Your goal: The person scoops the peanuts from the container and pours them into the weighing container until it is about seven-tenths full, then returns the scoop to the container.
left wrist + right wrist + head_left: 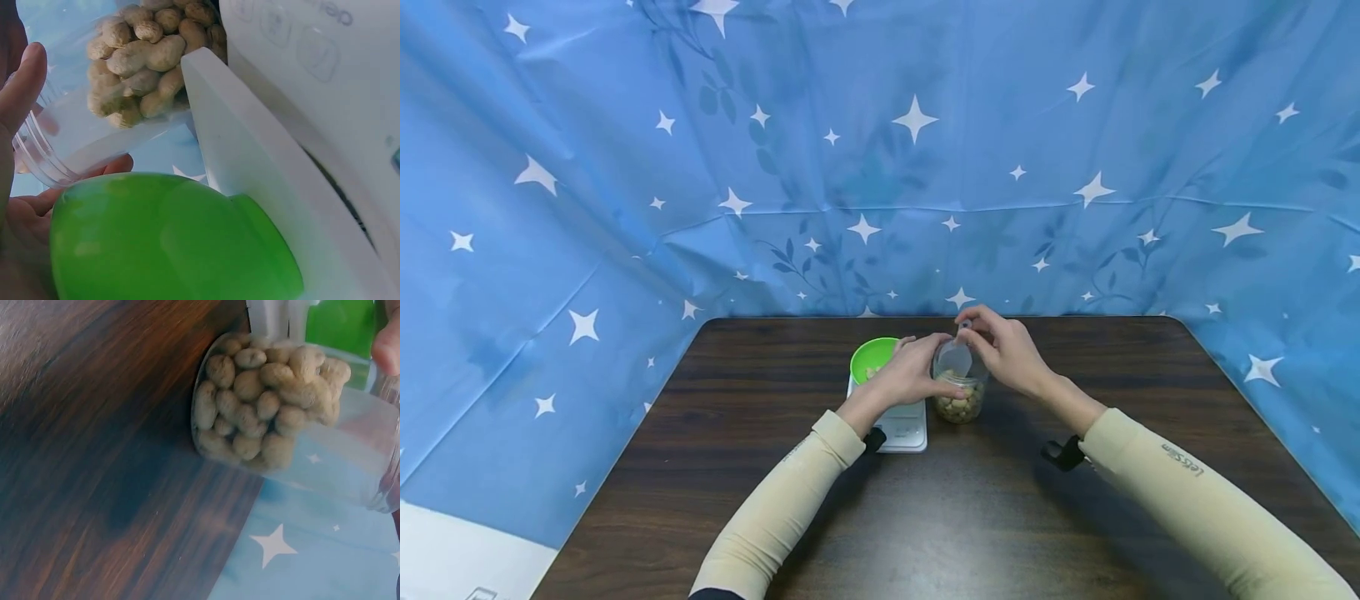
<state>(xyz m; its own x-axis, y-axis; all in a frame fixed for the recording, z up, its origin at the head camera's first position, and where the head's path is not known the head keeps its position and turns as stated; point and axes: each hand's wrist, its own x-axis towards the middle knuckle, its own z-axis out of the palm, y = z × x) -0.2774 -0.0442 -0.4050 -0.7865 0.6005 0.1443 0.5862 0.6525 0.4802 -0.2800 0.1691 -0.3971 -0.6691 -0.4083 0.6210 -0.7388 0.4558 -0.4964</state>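
A clear plastic jar (961,402) partly filled with peanuts in their shells (269,406) stands on the dark wooden table (970,517), just right of a white kitchen scale (904,432). My left hand (925,379) grips the jar's side, its thumb (22,81) against the threaded rim. My right hand (981,333) pinches a clear round lid (957,357), tilted over the jar's mouth. A green bowl (871,357) sits on the scale, close behind my left hand, and fills the lower left wrist view (169,244).
A blue star-patterned curtain (880,167) hangs around the back and both sides of the table. The scale's button panel (300,37) faces the near side. Bare wood stretches in front of the jar and to its right (94,456).
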